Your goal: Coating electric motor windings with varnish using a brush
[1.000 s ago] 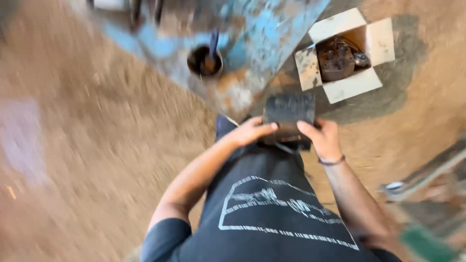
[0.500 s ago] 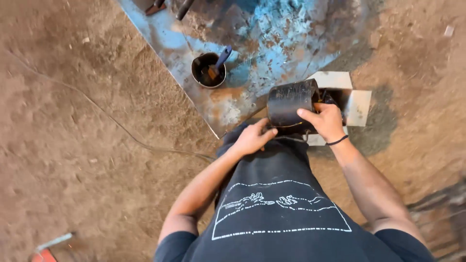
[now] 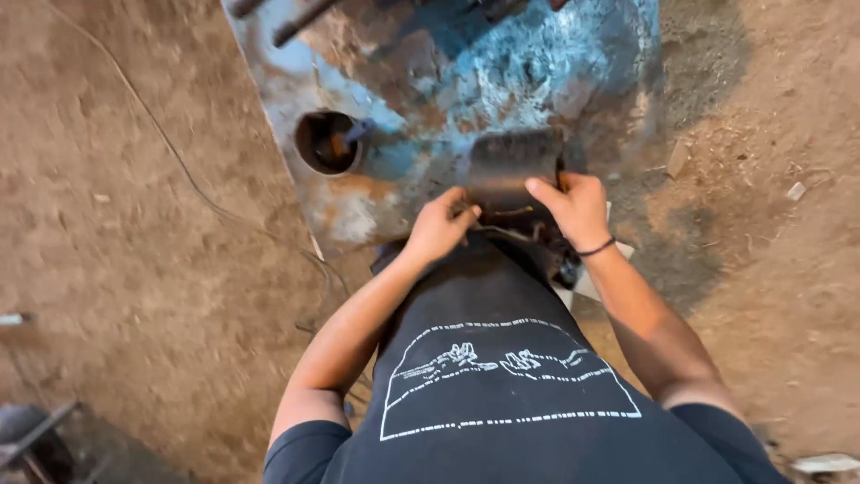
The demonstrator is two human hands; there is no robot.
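I hold a dark, curved metal piece [image 3: 512, 167] in front of my body, over a worn blue-painted metal sheet [image 3: 502, 81] lying on the dirt floor. My left hand [image 3: 441, 224] grips its lower left edge. My right hand [image 3: 573, 208], with a thin dark band on the wrist, grips its lower right side. A small dark tin [image 3: 328, 142] with a brush handle sticking out stands on the sheet to the left of my hands.
Bare brown dirt floor [image 3: 134, 269] lies all around. A thin wire [image 3: 179, 170] runs across it on the left. A white cardboard edge [image 3: 587, 282] shows under my right forearm. Metal bars [image 3: 296, 18] lie at the sheet's far end.
The view has shifted: the metal piece and both hands now sit over the blue sheet, and the open white box that was beside the piece is almost hidden under my right arm.
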